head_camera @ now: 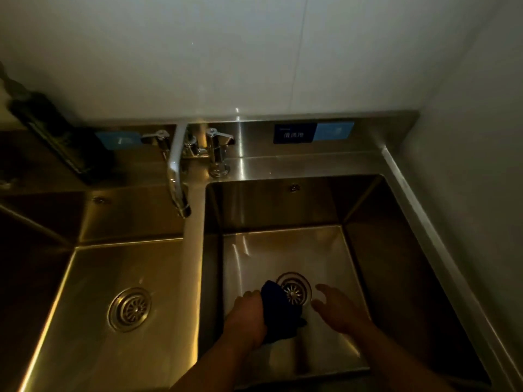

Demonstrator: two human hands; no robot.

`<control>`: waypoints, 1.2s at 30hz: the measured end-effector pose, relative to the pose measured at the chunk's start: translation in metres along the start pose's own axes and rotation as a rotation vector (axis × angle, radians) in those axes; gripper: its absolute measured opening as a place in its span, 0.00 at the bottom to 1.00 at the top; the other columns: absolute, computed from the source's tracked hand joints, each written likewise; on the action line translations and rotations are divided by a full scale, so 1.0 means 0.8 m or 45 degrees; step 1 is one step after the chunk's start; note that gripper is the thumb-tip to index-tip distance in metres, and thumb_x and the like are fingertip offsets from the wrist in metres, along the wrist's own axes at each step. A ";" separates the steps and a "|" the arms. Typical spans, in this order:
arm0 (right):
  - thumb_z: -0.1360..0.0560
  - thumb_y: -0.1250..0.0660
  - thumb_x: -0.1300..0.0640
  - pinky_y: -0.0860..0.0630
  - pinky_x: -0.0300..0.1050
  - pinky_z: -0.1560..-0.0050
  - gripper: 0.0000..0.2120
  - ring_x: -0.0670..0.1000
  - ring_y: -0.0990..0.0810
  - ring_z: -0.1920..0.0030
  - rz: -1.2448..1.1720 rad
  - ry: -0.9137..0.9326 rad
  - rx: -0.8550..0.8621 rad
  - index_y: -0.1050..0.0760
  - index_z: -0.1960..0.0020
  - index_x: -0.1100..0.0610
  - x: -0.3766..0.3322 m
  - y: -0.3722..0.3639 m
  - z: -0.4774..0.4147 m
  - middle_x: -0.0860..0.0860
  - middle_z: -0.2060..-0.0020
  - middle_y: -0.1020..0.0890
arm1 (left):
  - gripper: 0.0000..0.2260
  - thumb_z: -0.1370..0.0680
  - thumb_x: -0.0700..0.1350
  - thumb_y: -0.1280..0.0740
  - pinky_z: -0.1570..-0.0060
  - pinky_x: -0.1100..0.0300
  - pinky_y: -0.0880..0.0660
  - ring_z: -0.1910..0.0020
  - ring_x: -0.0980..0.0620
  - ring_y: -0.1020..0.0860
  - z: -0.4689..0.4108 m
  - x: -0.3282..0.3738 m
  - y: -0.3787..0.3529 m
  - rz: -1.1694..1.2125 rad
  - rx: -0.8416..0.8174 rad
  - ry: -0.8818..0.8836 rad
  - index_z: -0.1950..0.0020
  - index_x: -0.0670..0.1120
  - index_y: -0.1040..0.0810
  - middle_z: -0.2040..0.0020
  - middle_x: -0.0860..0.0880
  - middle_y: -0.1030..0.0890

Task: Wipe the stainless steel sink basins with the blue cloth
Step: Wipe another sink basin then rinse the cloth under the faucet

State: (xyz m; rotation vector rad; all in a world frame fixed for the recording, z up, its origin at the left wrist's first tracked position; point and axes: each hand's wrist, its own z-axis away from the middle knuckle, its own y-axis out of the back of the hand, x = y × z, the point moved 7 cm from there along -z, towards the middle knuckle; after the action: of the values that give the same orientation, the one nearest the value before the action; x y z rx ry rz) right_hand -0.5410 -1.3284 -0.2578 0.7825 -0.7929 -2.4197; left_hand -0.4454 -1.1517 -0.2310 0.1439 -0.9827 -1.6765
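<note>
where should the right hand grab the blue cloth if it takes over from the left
Take the bunched free part of the blue cloth that sticks out right of the left hand, beside the drain strainer. Come from the right with the open right hand: that side is uncovered and faces it, while the left hand wraps the other side.

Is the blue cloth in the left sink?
No, the left hand grips the blue cloth down in the right basin, next to its drain.

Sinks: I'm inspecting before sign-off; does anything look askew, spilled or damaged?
Nothing stands out. The left basin and right basin show no spill or dent; the left hand holds the cloth in the right one.
</note>
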 end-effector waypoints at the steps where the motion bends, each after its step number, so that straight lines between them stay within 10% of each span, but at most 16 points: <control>1: 0.18 0.41 0.51 0.36 0.38 0.36 0.26 0.54 0.33 0.29 -0.019 0.007 0.018 0.43 0.23 0.57 -0.011 0.001 0.013 0.57 0.27 0.35 | 0.19 0.23 0.45 0.34 0.39 0.56 0.28 0.38 0.48 0.27 0.012 -0.001 0.014 -0.051 0.068 -0.023 0.34 0.44 0.32 0.36 0.44 0.28; 8: 0.19 0.39 0.54 0.35 0.39 0.36 0.24 0.54 0.30 0.32 -0.114 0.101 0.205 0.38 0.26 0.58 -0.078 0.020 0.077 0.58 0.30 0.31 | 0.30 0.33 0.56 0.26 0.35 0.47 0.41 0.30 0.44 0.42 0.089 -0.001 0.072 -0.446 0.453 -0.042 0.34 0.50 0.32 0.31 0.46 0.38; 12: 0.20 0.39 0.53 0.32 0.47 0.34 0.25 0.56 0.32 0.31 -0.060 0.138 0.300 0.38 0.25 0.55 -0.110 0.039 0.105 0.57 0.29 0.33 | 0.24 0.30 0.52 0.28 0.30 0.47 0.49 0.34 0.49 0.30 0.126 0.006 0.089 -0.288 0.495 -0.119 0.38 0.52 0.33 0.39 0.50 0.26; 19: 0.21 0.39 0.54 0.32 0.51 0.32 0.25 0.58 0.32 0.30 0.080 0.274 0.374 0.38 0.25 0.56 -0.177 0.068 0.170 0.57 0.29 0.32 | 0.19 0.28 0.40 0.30 0.47 0.50 0.21 0.47 0.48 0.22 0.219 0.011 0.159 0.272 0.742 -0.177 0.43 0.49 0.34 0.45 0.47 0.22; 36: 0.24 0.36 0.53 0.28 0.54 0.36 0.24 0.61 0.28 0.34 0.089 0.427 0.357 0.32 0.29 0.54 -0.397 -0.039 0.287 0.59 0.34 0.28 | 0.13 0.24 0.44 0.35 0.42 0.46 0.28 0.44 0.42 0.24 0.374 -0.235 0.269 0.121 0.750 0.016 0.41 0.45 0.31 0.43 0.43 0.24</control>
State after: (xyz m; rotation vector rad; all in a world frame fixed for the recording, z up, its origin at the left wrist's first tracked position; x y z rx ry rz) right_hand -0.4656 -1.0345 -0.0075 1.2078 -1.0114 -2.0619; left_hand -0.3822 -0.8389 0.0328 0.4870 -1.4282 -1.2583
